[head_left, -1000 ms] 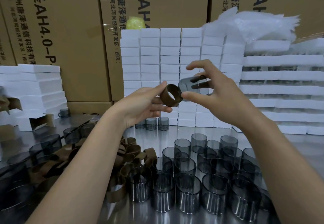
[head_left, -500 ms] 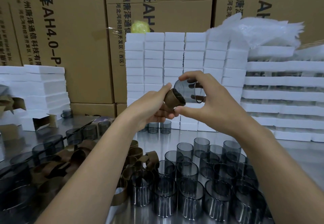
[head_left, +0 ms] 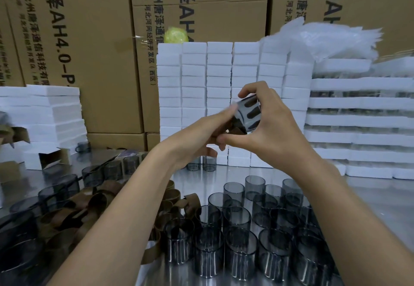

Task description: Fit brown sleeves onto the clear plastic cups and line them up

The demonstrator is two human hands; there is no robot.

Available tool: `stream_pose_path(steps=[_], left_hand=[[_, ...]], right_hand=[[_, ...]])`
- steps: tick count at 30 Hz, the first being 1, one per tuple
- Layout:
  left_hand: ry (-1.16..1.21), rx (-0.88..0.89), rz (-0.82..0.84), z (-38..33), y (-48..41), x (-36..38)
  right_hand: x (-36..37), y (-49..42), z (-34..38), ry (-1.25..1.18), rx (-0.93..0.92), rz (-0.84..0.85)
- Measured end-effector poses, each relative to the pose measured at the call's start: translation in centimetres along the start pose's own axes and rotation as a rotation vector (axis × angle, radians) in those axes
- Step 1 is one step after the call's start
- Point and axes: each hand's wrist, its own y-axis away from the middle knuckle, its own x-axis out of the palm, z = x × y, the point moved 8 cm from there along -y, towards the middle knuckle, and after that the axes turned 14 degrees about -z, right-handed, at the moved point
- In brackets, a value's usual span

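In mid-air before the white boxes, my right hand [head_left: 271, 126] grips a smoky clear plastic cup [head_left: 249, 115] lying on its side. My left hand [head_left: 201, 134] pinches a brown sleeve [head_left: 237, 128] pressed against the cup's lower left end; most of the sleeve is hidden by my fingers. Below, several bare clear cups [head_left: 237, 218] stand in a cluster on the metal table [head_left: 201, 180]. A heap of loose brown sleeves [head_left: 89, 207] lies to their left.
Stacked white foam boxes [head_left: 219, 84] form a wall behind my hands, with white trays [head_left: 358, 117] at the right and more boxes [head_left: 44, 111] at the left. Big cardboard cartons [head_left: 89, 39] close off the back. Two cups [head_left: 202, 163] stand by the box wall.
The sleeve and the cup were apart a second ago. My hands have come together, and the sleeve now meets the end of the cup, which has tilted.
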Motion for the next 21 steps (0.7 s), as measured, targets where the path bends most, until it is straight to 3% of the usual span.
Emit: stream_pose_path(steps=[3,10,16,21], left_hand=[[-0.045,0.076,0.017,-0.4,0.3,-0.2],[-0.117,0.208,-0.123,-1.8,0.4,-0.7],[-0.157,0.189,-0.262,-2.2,0.3,-1.5],[-0.095,0.069,-0.253,-1.3,0.2,-1.9]], right_hand=[[0.0,0.1,0.1,-0.020,0.008,-0.050],[0.9,0.5,0.2,0.020,-0.026,-0.043],[0.8,0.6,1.2,-0.070,-0.015,-0.089],[1.5,1.2,2.7,-0.142,-0.037,-0.077]])
